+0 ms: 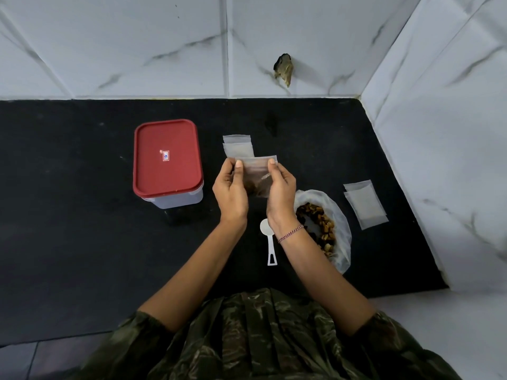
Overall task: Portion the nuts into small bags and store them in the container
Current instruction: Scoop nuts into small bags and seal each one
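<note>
Head view, looking down on a black counter (pixel 82 215). At the left stands one clear container (pixel 175 200) with one red lid (pixel 167 157) seated on it; whatever is inside cannot be made out through the wall.

Next comes the left hand (pixel 230 190), raised above the counter, its thumb and fingers pinching the upper left corner of one small bag (pixel 256 171). The right hand (pixel 281 193) pinches the upper right corner of the same bag, thumb on the near face, so the bag hangs upright between the two hands. A few dark nuts sit at its bottom, partly hidden by the palms; their number is unclear.

Behind the held bag lies a pile of empty bags (pixel 238 146). Two edges show, and the lower part is covered by the fingers and the held bag.

Below the hands lies one white scoop (pixel 270 246), its bowl partly cut off by the right wrist, which wears one bracelet (pixel 290 233).

Just right of that wrist sits one open plastic sack (pixel 340 229) holding loose nuts (pixel 321 223), its left side hidden by the forearm.

Farther right lies a second pile of empty bags (pixel 365 204), two or three overlapping, hard to count.

On the tiled wall above is one dark lump (pixel 284 68), unidentifiable.
</note>
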`<state>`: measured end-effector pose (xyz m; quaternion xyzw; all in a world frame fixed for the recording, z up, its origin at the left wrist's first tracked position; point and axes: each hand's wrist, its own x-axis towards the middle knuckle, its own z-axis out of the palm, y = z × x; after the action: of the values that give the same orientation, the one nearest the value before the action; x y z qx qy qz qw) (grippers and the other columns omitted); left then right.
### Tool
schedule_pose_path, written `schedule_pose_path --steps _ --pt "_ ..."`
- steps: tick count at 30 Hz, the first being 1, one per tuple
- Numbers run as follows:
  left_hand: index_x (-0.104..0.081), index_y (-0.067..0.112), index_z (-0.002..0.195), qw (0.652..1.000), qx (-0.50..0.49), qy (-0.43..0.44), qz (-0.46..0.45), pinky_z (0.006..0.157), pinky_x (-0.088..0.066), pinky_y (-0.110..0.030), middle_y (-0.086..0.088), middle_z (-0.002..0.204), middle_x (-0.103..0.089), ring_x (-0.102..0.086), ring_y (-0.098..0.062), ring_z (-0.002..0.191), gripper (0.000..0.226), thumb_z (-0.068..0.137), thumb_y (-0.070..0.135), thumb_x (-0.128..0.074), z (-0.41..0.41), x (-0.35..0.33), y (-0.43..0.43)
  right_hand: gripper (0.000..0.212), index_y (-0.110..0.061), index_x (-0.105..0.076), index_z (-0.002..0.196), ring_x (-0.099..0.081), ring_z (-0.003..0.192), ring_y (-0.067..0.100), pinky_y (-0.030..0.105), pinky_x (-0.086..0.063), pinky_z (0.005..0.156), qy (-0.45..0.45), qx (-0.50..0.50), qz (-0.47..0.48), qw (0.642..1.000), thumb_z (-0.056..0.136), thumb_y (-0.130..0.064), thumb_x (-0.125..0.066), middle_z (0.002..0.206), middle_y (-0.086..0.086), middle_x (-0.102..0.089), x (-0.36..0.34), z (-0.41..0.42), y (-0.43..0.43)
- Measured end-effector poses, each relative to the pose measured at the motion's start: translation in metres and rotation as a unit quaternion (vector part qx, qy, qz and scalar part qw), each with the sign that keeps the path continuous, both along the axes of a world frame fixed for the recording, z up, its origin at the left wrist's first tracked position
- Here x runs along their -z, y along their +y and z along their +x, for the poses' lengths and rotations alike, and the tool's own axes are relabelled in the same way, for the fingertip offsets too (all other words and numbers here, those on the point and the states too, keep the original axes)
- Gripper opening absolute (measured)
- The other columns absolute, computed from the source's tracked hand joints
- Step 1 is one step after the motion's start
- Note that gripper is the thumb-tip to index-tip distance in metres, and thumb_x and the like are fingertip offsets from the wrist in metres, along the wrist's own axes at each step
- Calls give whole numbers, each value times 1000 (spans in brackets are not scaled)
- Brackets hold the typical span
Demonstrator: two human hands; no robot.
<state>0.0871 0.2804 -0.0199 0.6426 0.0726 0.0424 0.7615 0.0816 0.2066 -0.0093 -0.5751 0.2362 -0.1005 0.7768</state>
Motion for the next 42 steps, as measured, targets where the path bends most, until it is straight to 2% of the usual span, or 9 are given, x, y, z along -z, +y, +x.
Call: schedule_pose_path --steps 9,13,16,18,21,27,31,36,42 --pt "-56 20 78 999 -19 2 43 75 -46 -33 -1 81 -59 -54 -12 79 26 100 25 -45 7 12 -4 22 -19 -63 90 -59 102 22 45 -48 96 61 -8 79 995 98 -30 -45 100 5 -64 5 6 -4" --pt "-58 20 83 996 -16 -11 90 75 -49 -30 8 80 -61 -56 -5 78 23 101 26 -45 21 17 7 27 -14 -63 108 -62 101 15 30 -52 85 36 -136 -84 986 96 -34 -50 104 2 -66 12 13 -19" --pt "-61 20 86 995 -15 0 99 81 -53 -37 3 87 -65 -60 -9 84 22 101 28 -47 32 20 11 26 -16 -61 114 -59 91 0 11 -47 71 54 -257 -236 936 91 -28 -60 96 -14 -62 8 22 -32" --pt "-63 24 85 996 -4 25 91 88 -54 -41 1 93 -68 -64 -14 92 22 101 29 -47 37 19 12 25 -16 -61 112 -59 89 0 14 -49 72 73 -292 -278 912 89 -25 -63 97 -11 -63 7 28 -40" --pt "-61 27 86 996 16 55 66 89 -55 -39 6 94 -67 -65 -13 96 19 101 28 -48 41 16 13 16 -15 -67 100 -66 92 12 28 -55 80 77 -229 -268 933 87 -24 -66 97 1 -70 13 35 -47" --pt "-64 15 103 985 85 120 91 67 -57 -24 0 92 -71 -70 -15 86 21 85 22 -72 38 24 13 13 -12 -69 95 -66 82 6 16 -55 67 68 -154 -200 965 84 -20 -69 86 -4 -69 22 49 -45" --pt "-65 7 109 982 52 139 117 71 -59 -26 0 93 -69 -69 -10 85 27 85 16 -73 48 30 16 22 -10 -65 108 -64 87 8 22 -56 74 95 -227 -146 958 86 -13 -66 93 -5 -66 29 57 -46" --pt "-63 8 112 965 22 158 210 82 -59 -39 1 98 -69 -68 -14 90 32 84 20 -73 67 50 10 41 -8 -58 119 -62 91 15 27 -57 76 132 -285 -257 914 81 1 -68 87 -6 -61 38 67 -45" --pt "-57 20 117 933 -19 148 327 75 -56 -34 12 88 -61 -64 -9 85 38 83 22 -73 68 58 12 51 -17 -53 121 -64 90 15 35 -57 77 164 -270 -363 877 75 -10 -77 92 -1 -63 54 75 -43"
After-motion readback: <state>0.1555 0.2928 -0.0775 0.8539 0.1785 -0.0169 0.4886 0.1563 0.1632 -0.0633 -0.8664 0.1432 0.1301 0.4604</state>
